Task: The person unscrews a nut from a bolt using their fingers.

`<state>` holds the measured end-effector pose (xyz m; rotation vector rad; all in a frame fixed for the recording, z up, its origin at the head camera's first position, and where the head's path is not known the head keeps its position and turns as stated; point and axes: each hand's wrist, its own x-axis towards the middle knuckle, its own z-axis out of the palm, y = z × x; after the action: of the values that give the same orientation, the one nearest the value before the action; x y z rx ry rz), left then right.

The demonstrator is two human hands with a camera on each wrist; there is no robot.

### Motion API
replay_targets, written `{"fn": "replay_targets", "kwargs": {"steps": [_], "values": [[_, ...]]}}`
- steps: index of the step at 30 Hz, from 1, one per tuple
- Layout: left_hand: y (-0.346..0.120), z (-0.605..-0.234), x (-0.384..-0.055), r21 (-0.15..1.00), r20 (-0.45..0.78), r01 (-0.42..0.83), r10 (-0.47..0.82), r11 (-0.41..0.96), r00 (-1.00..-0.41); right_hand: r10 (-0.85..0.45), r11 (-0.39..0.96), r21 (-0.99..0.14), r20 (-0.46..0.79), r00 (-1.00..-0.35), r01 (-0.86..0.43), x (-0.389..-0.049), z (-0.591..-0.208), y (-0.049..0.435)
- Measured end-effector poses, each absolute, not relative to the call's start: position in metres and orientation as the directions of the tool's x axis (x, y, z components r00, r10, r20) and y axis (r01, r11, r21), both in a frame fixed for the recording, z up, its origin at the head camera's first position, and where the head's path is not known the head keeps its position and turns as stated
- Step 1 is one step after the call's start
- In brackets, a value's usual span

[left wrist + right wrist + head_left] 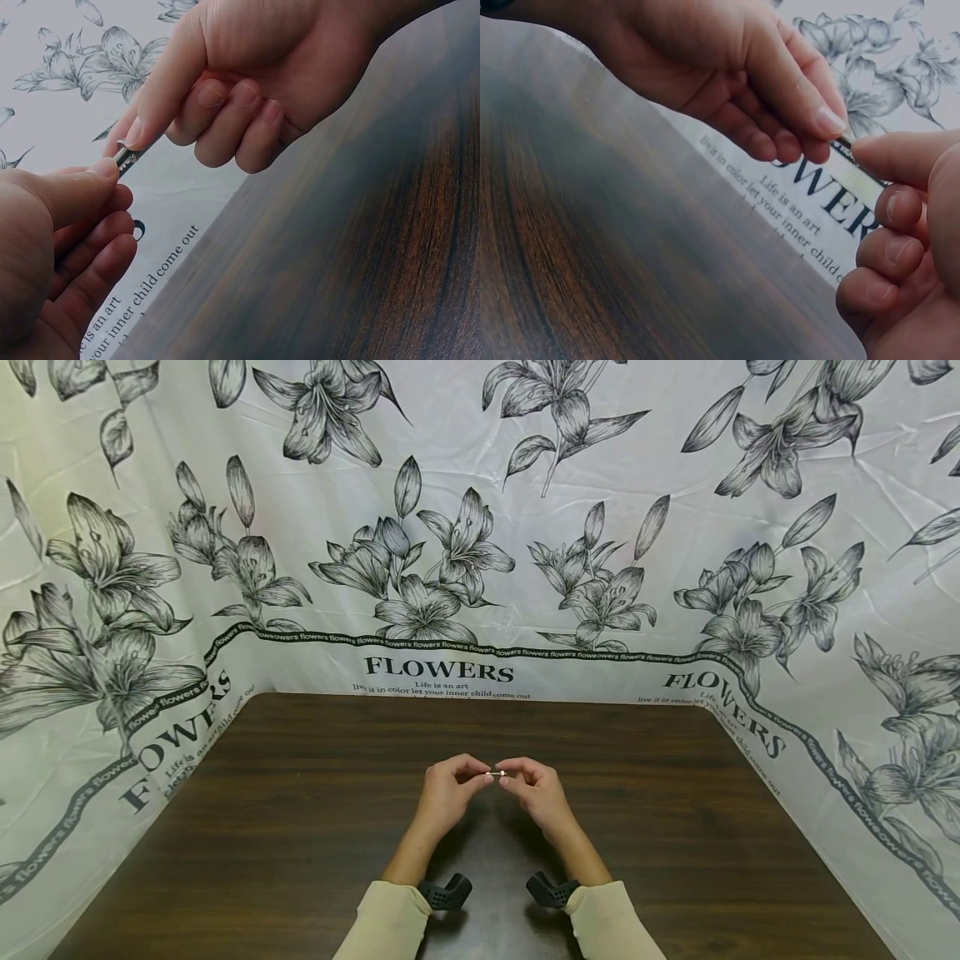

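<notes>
A small, silvery threaded screw [495, 773] is held level between the two hands above the table, and its thread [121, 155] shows in the left wrist view. My left hand [446, 793] pinches one end between thumb and fingertips. At the other end, the thumb and index finger of my right hand [542, 794] pinch it. Fingertips cover both ends, so I cannot tell whether a nut sits on it. In the right wrist view only a sliver of the screw [843, 140] appears between the fingertips. The right hand's other fingers [889, 251] are curled inward.
A dark wood-grain table [300, 827] lies beneath the hands. White cloth with printed flowers and lettering [438, 670] hangs behind it and along both sides. Each wrist wears a black camera mount [446, 892], next to a pale sleeve [390, 918].
</notes>
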<state>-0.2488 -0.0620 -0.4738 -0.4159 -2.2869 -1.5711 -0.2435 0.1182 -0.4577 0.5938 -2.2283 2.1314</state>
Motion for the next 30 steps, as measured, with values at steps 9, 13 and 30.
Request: {"fn": "replay_targets", "kwargs": {"steps": [9, 13, 30], "values": [[-0.063, -0.475, -0.249, 0.839, 0.424, 0.415, 0.055, 0.352, -0.904, -0.273, -0.001, -0.96, 0.268, -0.924, -0.279, -0.243, -0.458, 0.118], [-0.062, -0.475, -0.249, 0.837, 0.427, 0.419, 0.058, 0.352, -0.902, -0.273, -0.03, -0.965, 0.257, -0.927, -0.259, -0.243, -0.457, 0.119], [-0.059, -0.475, -0.249, 0.84, 0.418, 0.425, 0.096, 0.339, -0.903, -0.176, -0.009, -0.994, 0.108, -0.978, -0.109, -0.26, -0.486, 0.12]]}}
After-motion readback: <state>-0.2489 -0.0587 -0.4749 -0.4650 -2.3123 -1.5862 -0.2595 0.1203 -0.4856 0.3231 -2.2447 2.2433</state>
